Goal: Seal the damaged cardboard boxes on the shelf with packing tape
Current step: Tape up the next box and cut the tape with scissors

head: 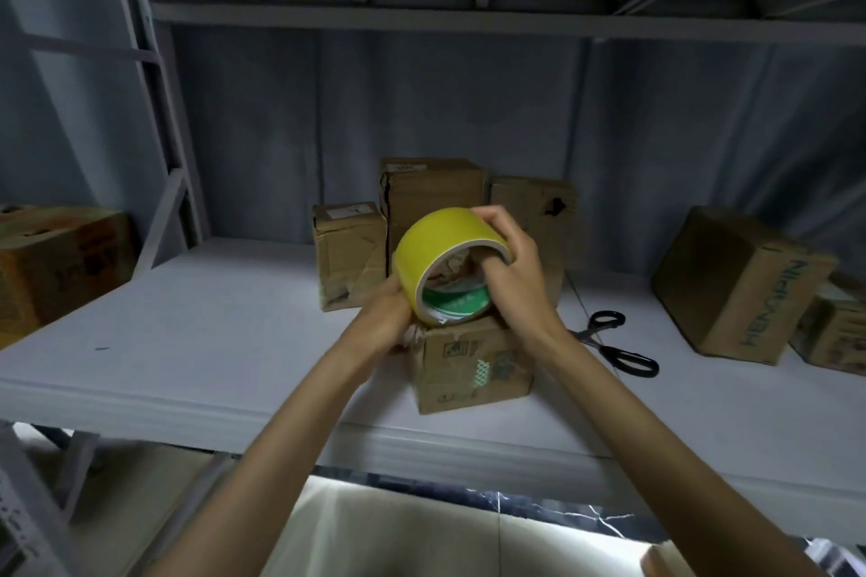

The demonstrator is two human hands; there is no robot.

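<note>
- Holding the tape [438, 251] up over the front box [473, 365], both hands work the roll near the middle of the shelf [211, 342]; the right hand [513, 267] has fingers hooked through the core and thumb over the yellow rim; the left hand [384, 319] grips the roll's lower side at 7 o'clock, its fingers mostly hidden, so I cannot tell whether they pinch a free end.
- Tape: a wide yellow roll, likely light and stiff at the core, slick on the outer face, sticky once peeled; best held through the core, leaving the other hand to pull the loose end.
- Front box: small, worn cardboard, probably light and soft at the dented corners; it may slide under a pull, so pressing down on its top seems wise.
- Back boxes [433, 197]: three stand at 12 o'clock, just behind the roll, creased and torn; one shows a dark hole.
- Scissors [614, 340]: lying at 3 o'clock of the front box, near it, within reach for cutting.
- Room: bare shelf spreads to 9 o'clock; a tilted box [735, 286] sits well apart at 3 o'clock; another box [61, 262] at far 9 o'clock; the front box sits near the shelf's front edge at 6 o'clock, so a hard tug toward the body could drag it off; the upper shelf leaves headroom.
</note>
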